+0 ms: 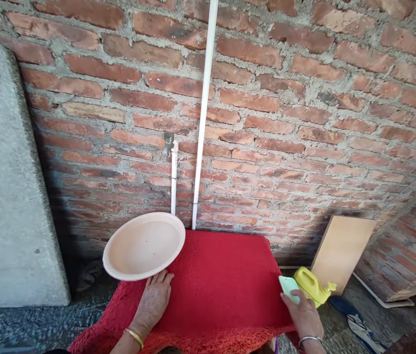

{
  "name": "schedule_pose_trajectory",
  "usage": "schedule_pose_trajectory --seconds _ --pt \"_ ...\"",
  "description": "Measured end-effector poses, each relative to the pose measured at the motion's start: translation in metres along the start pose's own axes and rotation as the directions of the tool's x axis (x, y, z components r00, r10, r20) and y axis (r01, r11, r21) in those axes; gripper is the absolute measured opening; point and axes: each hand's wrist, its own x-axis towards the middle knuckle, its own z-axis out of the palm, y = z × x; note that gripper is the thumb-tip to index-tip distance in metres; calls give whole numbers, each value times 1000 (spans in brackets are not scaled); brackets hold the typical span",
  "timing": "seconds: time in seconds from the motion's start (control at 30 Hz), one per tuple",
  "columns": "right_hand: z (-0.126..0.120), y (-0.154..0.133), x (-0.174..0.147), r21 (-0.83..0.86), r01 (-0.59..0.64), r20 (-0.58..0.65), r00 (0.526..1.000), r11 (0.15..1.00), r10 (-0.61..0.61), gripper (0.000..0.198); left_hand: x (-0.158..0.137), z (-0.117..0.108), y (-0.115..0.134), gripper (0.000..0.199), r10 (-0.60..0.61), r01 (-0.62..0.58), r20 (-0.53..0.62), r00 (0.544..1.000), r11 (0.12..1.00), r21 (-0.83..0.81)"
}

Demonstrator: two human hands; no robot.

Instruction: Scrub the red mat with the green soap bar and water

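A pale pink plastic basin (pixel 143 248) sits at the left back of a table covered with a red cloth (pixel 226 285), partly past its left edge. My left hand (pixel 155 297) lies on the cloth in front of the basin, fingers stretched out and fingertips at the rim. Whether the tips reach under the rim I cannot tell. At the right edge of the cloth, my right hand (pixel 304 314) is closed on a flat pale green plastic piece (pixel 289 289) with a small hole near its corner. Its lower part is hidden by my fingers.
Behind the right hand stands a yellow jug (pixel 309 282) on the floor, near a leaning tan board (pixel 344 250) and flip-flops (pixel 363 329). White pipes (pixel 202 118) and a tap (pixel 168 143) run along the brick wall. A concrete slab (pixel 12 187) stands at left.
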Motion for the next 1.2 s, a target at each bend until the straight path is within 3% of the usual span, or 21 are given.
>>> schedule_pose_trajectory --seconds 0.07,0.13,0.27,0.43,0.57,0.63,0.7,0.8,0.9,0.97,1.07,1.2 --pt "-4 -4 0 23 9 -5 1000 1000 -9 43 0 -4 3 47 -6 6 10 1000 1000 -6" --pt "5 -24 -10 69 96 -11 995 993 -95 38 -1 -9 7 46 -14 14 18 1000 1000 -13" --pt "47 -95 -62 163 281 84 951 946 -297 31 -5 -16 11 49 -44 46 65 997 999 -27" --pt "91 -193 -160 293 515 222 783 806 -581 21 -14 -28 3 52 -77 81 120 990 996 -30" --pt "105 -240 -209 232 646 260 679 727 -687 27 -22 -44 -8 48 -100 108 185 978 994 -30" --pt "105 -241 -209 192 670 269 666 717 -695 28 -26 -53 -12 49 -114 122 250 962 992 -18" --pt "101 -226 -192 156 665 262 685 730 -680 25 -30 -60 -17 52 -123 133 325 938 991 -10" --pt "84 -181 -147 74 573 237 785 816 -572 23 -35 -66 -26 53 -130 146 390 911 989 -13" --pt "61 -140 -108 -43 380 209 908 924 -364 31 -39 -69 -39 50 -167 169 350 922 985 23" --pt "50 -131 -99 -88 294 196 942 952 -273 35 -38 -70 -47 48 -210 200 313 926 978 63" --pt "52 -154 -117 -34 334 235 919 942 -317 33 -35 -72 -54 48 -285 271 314 905 959 89" --pt "82 -225 -178 122 552 285 776 825 -562 20 -29 -71 -60 59 -385 394 390 836 917 60"
